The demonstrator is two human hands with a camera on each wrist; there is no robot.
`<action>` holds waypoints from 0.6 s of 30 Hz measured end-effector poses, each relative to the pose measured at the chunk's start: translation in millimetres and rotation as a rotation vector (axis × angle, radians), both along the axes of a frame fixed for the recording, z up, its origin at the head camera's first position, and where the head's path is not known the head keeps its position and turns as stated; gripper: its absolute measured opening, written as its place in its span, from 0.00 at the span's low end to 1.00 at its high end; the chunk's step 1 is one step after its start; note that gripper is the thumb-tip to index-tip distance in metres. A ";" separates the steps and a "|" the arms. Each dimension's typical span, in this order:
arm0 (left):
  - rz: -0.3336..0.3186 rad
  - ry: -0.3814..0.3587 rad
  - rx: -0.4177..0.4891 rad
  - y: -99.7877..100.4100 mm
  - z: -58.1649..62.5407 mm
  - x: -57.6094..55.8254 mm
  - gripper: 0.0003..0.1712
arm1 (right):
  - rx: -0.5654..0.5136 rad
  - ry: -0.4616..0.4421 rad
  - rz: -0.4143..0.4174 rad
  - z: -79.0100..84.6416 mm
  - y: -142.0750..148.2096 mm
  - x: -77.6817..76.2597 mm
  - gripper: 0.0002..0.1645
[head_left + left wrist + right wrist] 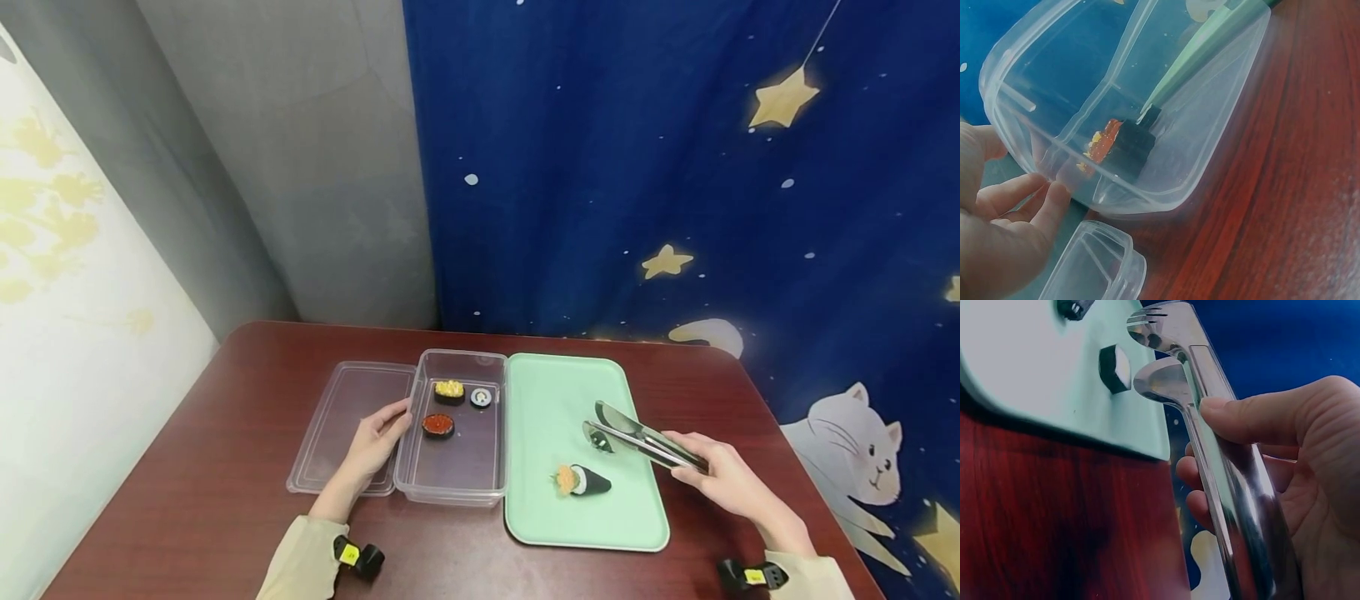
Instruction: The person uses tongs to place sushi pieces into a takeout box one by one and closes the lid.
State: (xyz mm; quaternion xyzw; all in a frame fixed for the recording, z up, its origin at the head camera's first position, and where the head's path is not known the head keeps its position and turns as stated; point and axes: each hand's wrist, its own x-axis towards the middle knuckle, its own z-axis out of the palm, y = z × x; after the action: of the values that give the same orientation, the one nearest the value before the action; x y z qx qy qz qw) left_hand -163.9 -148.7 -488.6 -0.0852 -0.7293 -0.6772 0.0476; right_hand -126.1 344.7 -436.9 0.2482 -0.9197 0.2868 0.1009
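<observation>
My left hand (377, 443) touches the left wall of a clear plastic container (480, 467), its fingertips right at the rim. Inside are a sushi piece with yellow topping (449, 389), one with red roe (438, 425), and a small round white-centred roll (481, 398). My right hand (723, 475) grips metal tongs (660, 446), whose two tips stand apart over a green tray (555, 392). In the head view the tips overlap a small dark sushi piece (602, 442). A hand roll (588, 480) with orange filling lies nearer me on the tray.
Left of the container lies a clear plastic lid (352, 417), partly beneath my left arm. The container and the tray stand side by side on a dark red wooden table (225, 450). Behind the table hangs a blue curtain (555, 208).
</observation>
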 end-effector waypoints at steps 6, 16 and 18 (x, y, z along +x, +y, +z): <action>0.010 -0.128 -0.029 0.8 2.7 -3.3 0.26 | -0.008 0.014 0.026 -3.4 4.2 -0.3 0.29; 0.011 -0.180 -0.012 1.9 5.5 -3.5 0.24 | -0.008 0.054 0.083 -3.4 8.7 -6.3 0.31; 0.010 -0.180 0.001 2.6 6.1 -3.2 0.24 | 0.000 0.062 0.077 -2.6 10.0 -6.8 0.31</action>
State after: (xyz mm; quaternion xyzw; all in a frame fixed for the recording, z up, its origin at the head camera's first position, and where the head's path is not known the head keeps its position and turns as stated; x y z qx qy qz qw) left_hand -167.2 -146.0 -482.5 -0.0203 -0.7306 -0.6823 -0.0145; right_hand -133.0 354.7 -439.5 0.2925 -0.9059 0.2826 0.1184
